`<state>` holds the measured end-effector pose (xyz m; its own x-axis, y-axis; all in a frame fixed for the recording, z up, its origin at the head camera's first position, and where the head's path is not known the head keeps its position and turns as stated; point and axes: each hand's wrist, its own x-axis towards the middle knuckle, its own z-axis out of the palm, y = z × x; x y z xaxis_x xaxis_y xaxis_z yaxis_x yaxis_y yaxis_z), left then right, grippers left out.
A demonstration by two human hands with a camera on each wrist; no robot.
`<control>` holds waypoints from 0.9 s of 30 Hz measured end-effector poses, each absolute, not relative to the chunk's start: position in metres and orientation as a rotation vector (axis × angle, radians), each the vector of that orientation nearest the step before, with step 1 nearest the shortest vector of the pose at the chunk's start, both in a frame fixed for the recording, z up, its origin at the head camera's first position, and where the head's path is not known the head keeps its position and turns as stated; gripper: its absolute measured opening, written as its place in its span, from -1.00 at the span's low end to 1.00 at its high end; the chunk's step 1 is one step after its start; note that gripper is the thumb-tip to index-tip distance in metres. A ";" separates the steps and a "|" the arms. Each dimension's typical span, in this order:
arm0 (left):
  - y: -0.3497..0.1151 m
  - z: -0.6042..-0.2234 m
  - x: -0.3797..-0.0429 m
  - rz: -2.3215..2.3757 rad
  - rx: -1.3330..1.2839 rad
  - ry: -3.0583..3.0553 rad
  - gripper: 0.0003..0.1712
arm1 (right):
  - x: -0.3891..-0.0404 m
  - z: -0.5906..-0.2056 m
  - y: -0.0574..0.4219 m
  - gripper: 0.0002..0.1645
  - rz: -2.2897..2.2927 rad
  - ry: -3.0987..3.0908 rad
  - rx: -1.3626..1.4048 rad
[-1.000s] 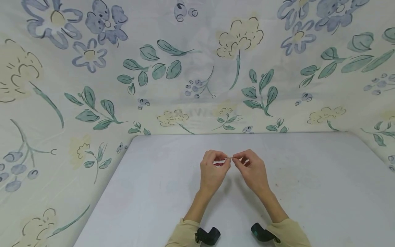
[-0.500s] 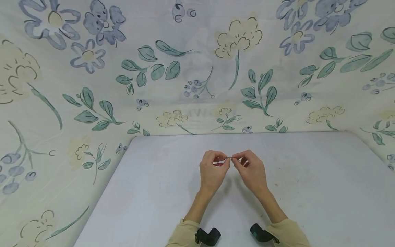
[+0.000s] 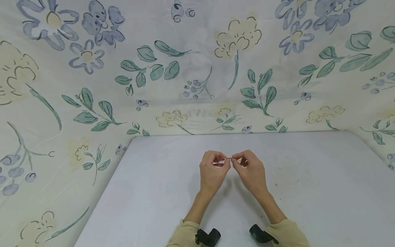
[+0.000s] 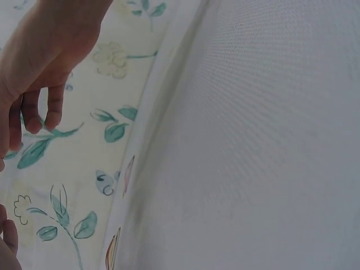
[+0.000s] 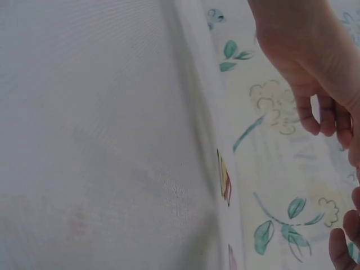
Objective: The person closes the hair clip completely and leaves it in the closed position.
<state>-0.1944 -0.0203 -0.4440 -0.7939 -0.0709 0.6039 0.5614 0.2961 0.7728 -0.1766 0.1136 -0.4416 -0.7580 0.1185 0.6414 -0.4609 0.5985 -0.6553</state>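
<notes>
Above the far middle of the white table, my left hand [image 3: 213, 171] and right hand [image 3: 251, 171] face each other in the head view. Thumb and finger of each hand pinch a thin, reddish-brown strand or stick [image 3: 228, 158], which spans the small gap between them. Its exact kind is too small to tell. A small dark-red thing [image 3: 218, 165] shows within the curl of the left fingers, mostly hidden by the hand. Both wrist views catch parts of the hands at their outer edges, and the pinched ends lie outside those frames.
The white tabletop [image 3: 148, 192] bears a few tiny dark specks [image 3: 276, 185] to the right of the hands. A flower-printed cloth [image 3: 197, 113] rises behind the far edge and along the sides. Black devices [image 3: 210, 236] sit at both wrists, by the yellowish sleeves [image 3: 185, 233].
Both hands keep the same pinch and almost the same place. The background has slid very slightly to the left in the head view.
</notes>
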 end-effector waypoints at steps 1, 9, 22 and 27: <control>-0.020 -0.444 -0.194 -1.529 -0.438 -2.027 -0.86 | -0.177 -0.442 0.113 -0.84 1.134 -2.168 0.264; -0.021 -0.443 -0.193 -1.507 -0.452 -2.038 -0.87 | -0.176 -0.444 0.110 -0.87 1.129 -2.151 0.212; -0.026 -0.444 -0.196 -1.550 -0.501 -2.095 -0.93 | -0.176 -0.446 0.113 -0.89 1.175 -2.200 0.214; -0.027 -0.443 -0.196 -1.558 -0.506 -2.097 -0.96 | -0.177 -0.447 0.114 -0.89 1.187 -2.208 0.233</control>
